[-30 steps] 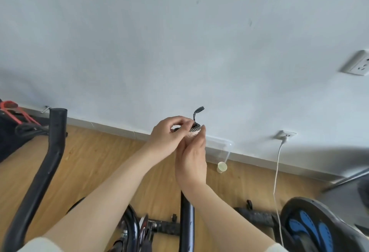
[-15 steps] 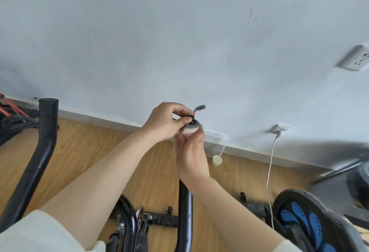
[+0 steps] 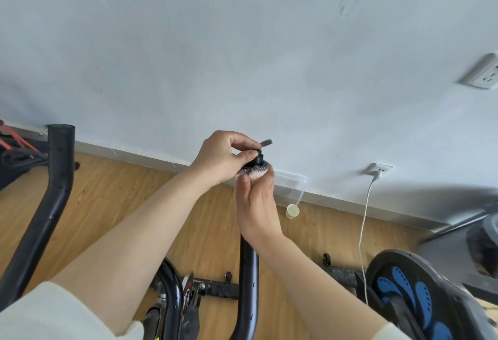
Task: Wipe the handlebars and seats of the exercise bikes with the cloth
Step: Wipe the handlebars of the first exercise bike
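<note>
A black handlebar tube point(image 3: 248, 280) rises in the middle of the view, its top end point(image 3: 259, 160) poking out between my hands. A grey and pink textured cloth point(image 3: 256, 171) is bunched round that end, with a grey corner sticking up behind. My right hand point(image 3: 256, 204) grips the cloth round the tube just below the tip. My left hand point(image 3: 221, 159) pinches the cloth at the tip with thumb and fingers. The other black handlebar tube point(image 3: 58, 178) stands bare at the left.
A white wall is close ahead, with a socket point(image 3: 378, 169) and a white cable point(image 3: 363, 231) hanging down. On the wooden floor are a small paper cup point(image 3: 292, 210), the bike base bar point(image 3: 215, 288), and a second machine with a blue-patterned black cover point(image 3: 415, 294) at the right.
The black tip of the tube now shows above the cloth, which has slipped a little lower. My hands stay at the tube end. The view has shifted slightly.
</note>
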